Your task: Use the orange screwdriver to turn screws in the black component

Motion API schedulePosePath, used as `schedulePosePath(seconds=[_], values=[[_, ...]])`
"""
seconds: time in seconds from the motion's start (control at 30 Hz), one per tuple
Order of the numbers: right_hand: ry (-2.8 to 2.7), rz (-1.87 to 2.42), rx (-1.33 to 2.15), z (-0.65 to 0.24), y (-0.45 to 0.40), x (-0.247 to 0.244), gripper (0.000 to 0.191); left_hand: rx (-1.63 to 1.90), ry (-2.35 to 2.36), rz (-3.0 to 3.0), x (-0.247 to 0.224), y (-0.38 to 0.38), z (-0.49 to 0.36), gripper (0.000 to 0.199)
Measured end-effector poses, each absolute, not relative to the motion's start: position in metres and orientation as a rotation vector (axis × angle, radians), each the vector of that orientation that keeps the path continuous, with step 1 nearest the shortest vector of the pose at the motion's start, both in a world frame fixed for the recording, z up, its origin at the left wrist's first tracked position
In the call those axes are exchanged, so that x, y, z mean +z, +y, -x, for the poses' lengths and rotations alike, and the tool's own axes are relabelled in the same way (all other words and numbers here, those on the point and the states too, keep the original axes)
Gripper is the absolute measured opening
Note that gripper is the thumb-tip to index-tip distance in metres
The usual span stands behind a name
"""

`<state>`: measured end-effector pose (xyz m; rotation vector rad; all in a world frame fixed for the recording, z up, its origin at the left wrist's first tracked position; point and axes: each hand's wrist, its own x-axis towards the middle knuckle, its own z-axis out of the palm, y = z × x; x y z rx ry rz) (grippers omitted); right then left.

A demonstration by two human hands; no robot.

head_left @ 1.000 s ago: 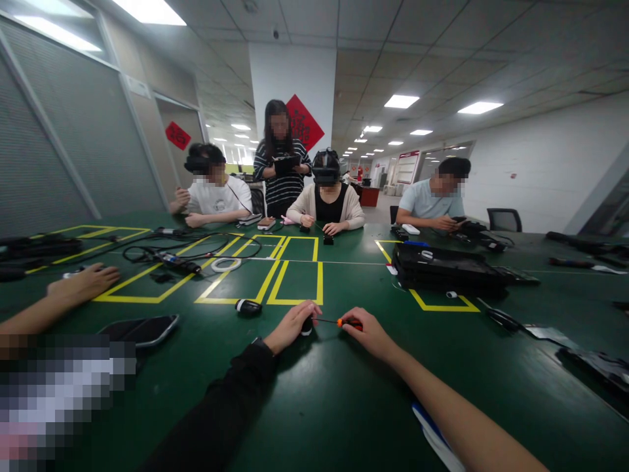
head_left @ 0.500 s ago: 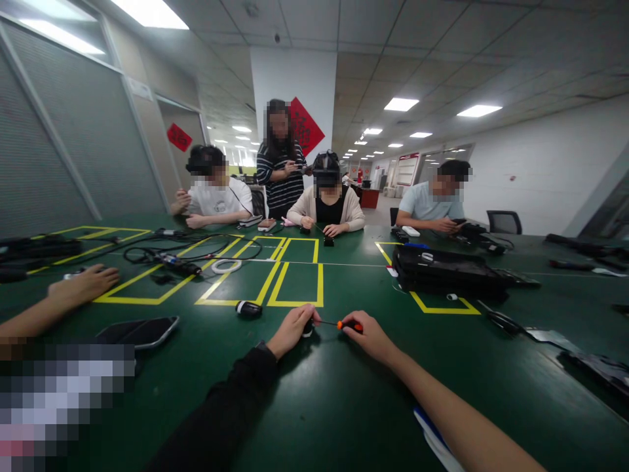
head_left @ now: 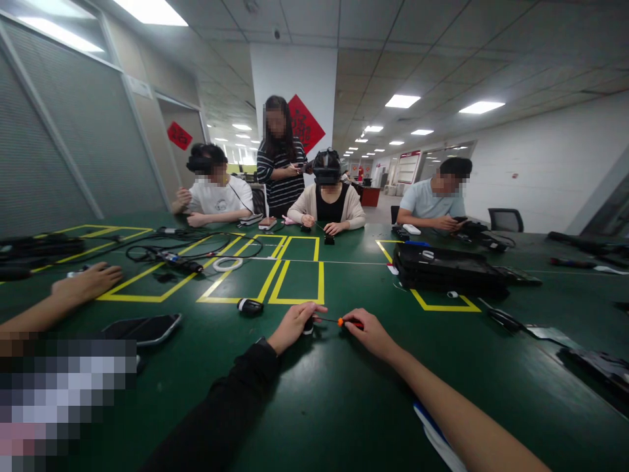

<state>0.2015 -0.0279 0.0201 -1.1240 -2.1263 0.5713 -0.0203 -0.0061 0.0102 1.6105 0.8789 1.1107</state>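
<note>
In the head view my right hand (head_left: 369,332) is closed around the orange-and-black handle of a screwdriver (head_left: 341,322). Its thin shaft points left, and the tip reaches a small black-and-white object (head_left: 308,326) under my left hand (head_left: 293,324). That hand grips the small object against the green table, its index finger stretched out over the shaft. My fingers hide most of the object, so its kind is unclear. A similar black piece with a white end (head_left: 250,307) lies beyond my left hand, to its left.
Yellow tape rectangles (head_left: 322,282) mark the green table (head_left: 314,406). A black case (head_left: 447,269) lies right of centre, and cables (head_left: 181,262) with a white ring (head_left: 227,264) lie left. A neighbour's hand (head_left: 91,280) rests at far left; several people are across the table.
My left index finger has stretched out from its curled pose, over the screwdriver shaft. The screwdriver and my right hand have hardly moved.
</note>
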Motion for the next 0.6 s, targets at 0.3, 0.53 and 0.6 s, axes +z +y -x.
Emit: schedulePosePath(seconds=[0.3, 0.53, 0.6], values=[[-2.063, 1.093, 0.665, -0.2023, -0.0258, 0.0163, 0.019, 1.113, 0.878, -1.627, 0.0195, -0.0117, 0.0196, 0.043], [-2.120, 1.099, 0.555, -0.2017, -0.0260, 0.0172, 0.014, 1.074, 0.971, -1.729, 0.0162, -0.0115, 0.0218, 0.040], [-2.104, 1.104, 0.583, -0.2012, -0.0269, 0.0163, 0.015, 1.070, 0.994, -1.788, 0.0143, -0.0104, 0.0224, 0.035]])
